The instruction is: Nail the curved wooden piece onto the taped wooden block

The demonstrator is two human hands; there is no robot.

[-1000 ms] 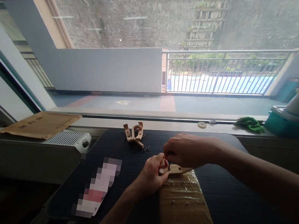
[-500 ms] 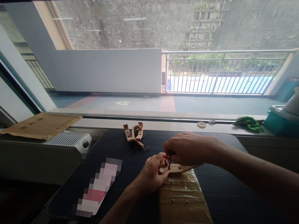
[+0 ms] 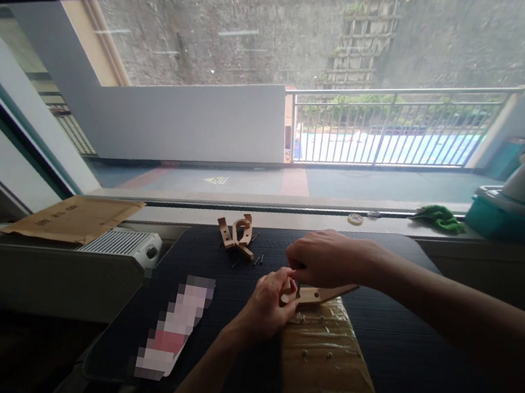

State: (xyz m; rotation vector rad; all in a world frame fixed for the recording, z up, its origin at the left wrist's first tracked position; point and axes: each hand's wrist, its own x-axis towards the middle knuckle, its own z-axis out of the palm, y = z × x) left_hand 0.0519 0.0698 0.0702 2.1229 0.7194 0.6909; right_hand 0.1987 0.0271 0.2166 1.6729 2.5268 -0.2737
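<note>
My left hand (image 3: 268,304) grips the near end of a small flat wooden piece (image 3: 319,295) that rests on the far end of a tape-wrapped cardboard block (image 3: 329,378). My right hand (image 3: 327,259) is curled above that piece, its fingers pinched on a thin dark screwdriver-like tool (image 3: 298,290) that stands upright in the wood. Several small screws stick out of the cardboard block. Farther back on the dark table (image 3: 416,359) lie other wooden pieces (image 3: 236,233) with several loose dark screws (image 3: 256,260) beside them.
A blurred-out flat object (image 3: 174,328) lies at the table's left. A radiator (image 3: 125,243) and a brown envelope (image 3: 70,217) sit further left. On the sill are a tape roll (image 3: 355,219), a green cloth (image 3: 439,218) and a teal box (image 3: 517,218).
Both hands stay on the wooden piece. My right hand has shifted slightly left and a little lower over the tool; a red bit seen by my left fingers earlier is now hidden.
</note>
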